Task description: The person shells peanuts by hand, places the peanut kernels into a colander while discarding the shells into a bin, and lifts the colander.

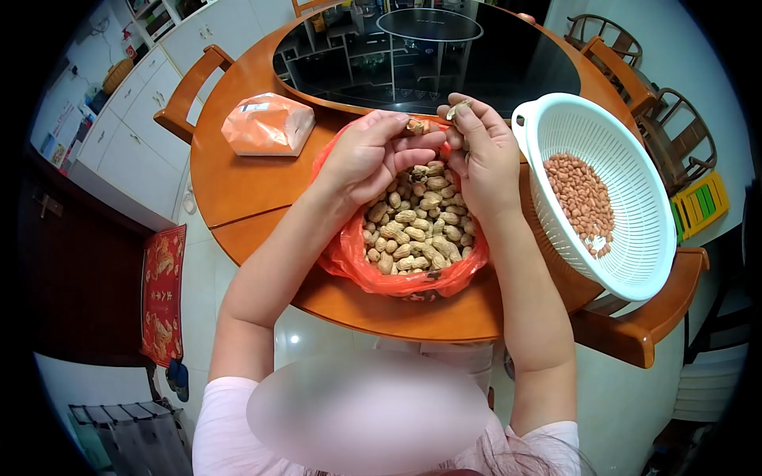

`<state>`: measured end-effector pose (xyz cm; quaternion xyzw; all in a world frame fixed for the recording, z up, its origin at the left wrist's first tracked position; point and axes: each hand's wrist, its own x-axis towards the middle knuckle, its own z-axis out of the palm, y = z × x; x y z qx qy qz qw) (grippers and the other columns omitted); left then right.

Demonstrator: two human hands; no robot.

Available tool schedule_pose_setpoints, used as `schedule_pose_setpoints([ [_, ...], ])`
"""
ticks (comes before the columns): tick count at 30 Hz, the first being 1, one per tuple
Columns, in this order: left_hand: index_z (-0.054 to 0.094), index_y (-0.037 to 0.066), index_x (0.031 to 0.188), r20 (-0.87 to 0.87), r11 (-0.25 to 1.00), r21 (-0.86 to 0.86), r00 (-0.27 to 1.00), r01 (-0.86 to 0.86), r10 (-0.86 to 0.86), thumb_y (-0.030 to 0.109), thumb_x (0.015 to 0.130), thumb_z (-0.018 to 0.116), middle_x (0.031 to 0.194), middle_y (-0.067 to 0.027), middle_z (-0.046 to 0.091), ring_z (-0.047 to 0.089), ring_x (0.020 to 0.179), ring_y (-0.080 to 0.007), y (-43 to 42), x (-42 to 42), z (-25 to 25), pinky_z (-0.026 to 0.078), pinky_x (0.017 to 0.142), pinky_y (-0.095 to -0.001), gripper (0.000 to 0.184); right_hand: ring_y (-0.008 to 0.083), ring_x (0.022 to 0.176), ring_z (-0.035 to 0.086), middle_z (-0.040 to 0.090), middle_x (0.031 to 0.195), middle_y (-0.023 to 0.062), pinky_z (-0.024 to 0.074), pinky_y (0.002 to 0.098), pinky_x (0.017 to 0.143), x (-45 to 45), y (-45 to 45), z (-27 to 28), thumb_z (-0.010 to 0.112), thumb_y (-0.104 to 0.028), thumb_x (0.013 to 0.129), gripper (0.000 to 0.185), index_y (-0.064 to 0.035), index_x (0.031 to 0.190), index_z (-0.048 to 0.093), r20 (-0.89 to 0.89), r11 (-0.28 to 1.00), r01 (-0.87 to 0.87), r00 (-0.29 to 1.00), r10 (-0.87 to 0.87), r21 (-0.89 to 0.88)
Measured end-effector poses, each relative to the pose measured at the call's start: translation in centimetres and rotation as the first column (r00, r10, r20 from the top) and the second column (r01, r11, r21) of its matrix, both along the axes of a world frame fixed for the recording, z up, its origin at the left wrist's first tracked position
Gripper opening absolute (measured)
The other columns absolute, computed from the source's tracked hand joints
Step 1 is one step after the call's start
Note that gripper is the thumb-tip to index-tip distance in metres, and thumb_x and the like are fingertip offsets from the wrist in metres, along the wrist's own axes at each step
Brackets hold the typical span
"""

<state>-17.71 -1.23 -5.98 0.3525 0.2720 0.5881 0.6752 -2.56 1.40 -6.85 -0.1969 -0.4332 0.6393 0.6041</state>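
Above a red plastic bag (361, 270) full of unshelled peanuts (417, 230), both my hands are raised close together. My left hand (373, 155) pinches a cracked peanut (418, 126) between thumb and fingertips, with reddish brown showing in it. Between the thumb and forefinger of my right hand (484, 151) is a piece of peanut shell (458, 109). To the right, a white plastic colander (643, 214), tilted in view, holds a heap of shelled reddish peanut kernels (579, 198).
The bag stands on a round wooden table (238, 190). An orange-and-white tissue pack (268, 124) lies at the left. Behind my hands is a glossy black round turntable (508, 67). Wooden chairs (190, 95) surround the table, and a red mat (163, 293) lies on the floor.
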Motion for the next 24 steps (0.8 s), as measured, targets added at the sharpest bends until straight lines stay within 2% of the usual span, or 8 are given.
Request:
schedule_pose_setpoints([
  [8, 0.048, -0.004, 0.095, -0.404, 0.958, 0.279, 0.913, 0.066, 0.055, 0.011, 0.092, 0.047, 0.097, -0.0207, 0.06, 0.064, 0.09, -0.0261, 1.9, 3.8, 7.6, 0.057, 0.071, -0.0285, 0.015, 0.0011, 0.057, 0.044, 0.05, 0.071, -0.0048, 0.0302, 0.0144, 0.042, -0.1, -0.2, -0.4, 0.055, -0.017, 0.089, 0.01, -0.0076, 0.09, 0.054, 0.152, 0.991, -0.076, 0.984, 0.093, -0.113],
  [11, 0.047, -0.005, 0.094, -0.618, 0.889, 0.415, 0.777, 0.195, 0.118, 0.014, 0.092, 0.049, 0.088, -0.0179, 0.062, 0.067, 0.079, -0.0236, 2.9, 9.1, 9.2, 0.056, 0.065, -0.0283, 0.019, 0.0042, 0.051, 0.042, 0.049, 0.064, -0.0019, 0.0308, 0.0165, 0.042, 0.1, -0.2, -0.1, 0.052, -0.013, 0.085, 0.007, -0.0064, 0.086, 0.052, 0.193, 0.989, -0.06, 0.978, 0.085, -0.136],
  [13, 0.048, -0.003, 0.093, -0.77, 0.787, 0.538, 0.555, 0.301, 0.314, 0.014, 0.091, 0.05, 0.085, -0.0132, 0.064, 0.067, 0.079, -0.0196, 3.5, 11.9, 9.0, 0.056, 0.063, -0.0284, 0.018, 0.0075, 0.052, 0.046, 0.051, 0.064, 0.0001, 0.0344, 0.02, 0.043, 0.2, -0.3, -0.9, 0.052, -0.011, 0.084, 0.007, -0.0049, 0.087, 0.052, 0.166, 0.999, -0.041, 0.985, 0.041, -0.002],
  [14, 0.05, 0.0, 0.092, -0.763, 0.698, 0.626, 0.461, 0.349, 0.454, 0.014, 0.092, 0.05, 0.083, -0.0089, 0.065, 0.066, 0.078, -0.0164, 3.5, 12.9, 8.7, 0.055, 0.062, -0.0278, 0.015, 0.0079, 0.062, 0.049, 0.054, 0.074, 0.0013, 0.0398, 0.0212, 0.054, 0.1, 0.2, -2.2, 0.055, -0.013, 0.085, 0.01, -0.005, 0.09, 0.052, 0.295, 0.953, 0.077, 0.941, -0.166, 0.292],
  [15, 0.051, 0.001, 0.091, -0.731, 0.621, 0.681, 0.41, 0.388, 0.545, 0.011, 0.09, 0.052, 0.082, -0.0087, 0.065, 0.066, 0.076, -0.017, 3.5, 13.6, 8.3, 0.053, 0.061, -0.0273, 0.01, 0.0084, 0.072, 0.053, 0.057, 0.085, 0.0025, 0.0453, 0.0224, 0.065, 0.0, 0.3, -2.6, 0.059, -0.015, 0.085, 0.014, -0.0051, 0.093, 0.052, 0.328, 0.809, 0.199, 0.84, -0.432, 0.554],
  [17, 0.05, 0.001, 0.09, -0.647, 0.457, 0.754, 0.411, 0.472, 0.642, 0.008, 0.087, 0.056, 0.079, -0.0107, 0.064, 0.065, 0.074, -0.0189, 4.3, 14.5, 7.3, 0.051, 0.06, -0.0285, 0.009, 0.0068, 0.079, 0.052, 0.056, 0.092, 0.0018, 0.0449, 0.0215, 0.073, -0.4, 0.8, -2.9, 0.058, -0.022, 0.089, 0.02, -0.0054, 0.098, 0.051, 0.289, 0.954, 0.113, 0.937, -0.195, 0.278],
  [19, 0.049, 0.002, 0.087, -0.609, 0.375, 0.777, 0.453, 0.506, 0.651, 0.005, 0.084, 0.057, 0.076, -0.0101, 0.062, 0.064, 0.071, -0.0204, 4.0, 14.9, 7.0, 0.05, 0.059, -0.0294, 0.009, 0.0062, 0.079, 0.052, 0.056, 0.091, 0.0012, 0.0452, 0.0215, 0.073, -0.4, 1.2, -3.1, 0.056, -0.026, 0.091, 0.024, -0.0049, 0.1, 0.051, 0.334, 0.98, 0.042, 0.937, -0.106, 0.192],
  [24, 0.05, 0.003, 0.081, -0.449, 0.139, 0.83, 0.501, 0.54, 0.74, 0.005, 0.079, 0.062, 0.072, -0.0082, 0.058, 0.061, 0.065, -0.0231, 3.9, 15.5, 6.7, 0.048, 0.057, -0.0304, 0.012, 0.005, 0.079, 0.051, 0.055, 0.089, -0.0002, 0.0454, 0.0219, 0.074, -0.3, 1.3, -3.0, 0.055, -0.028, 0.092, 0.026, -0.0044, 0.102, 0.05, 0.389, 0.971, 0.013, 0.915, -0.108, 0.239],
])
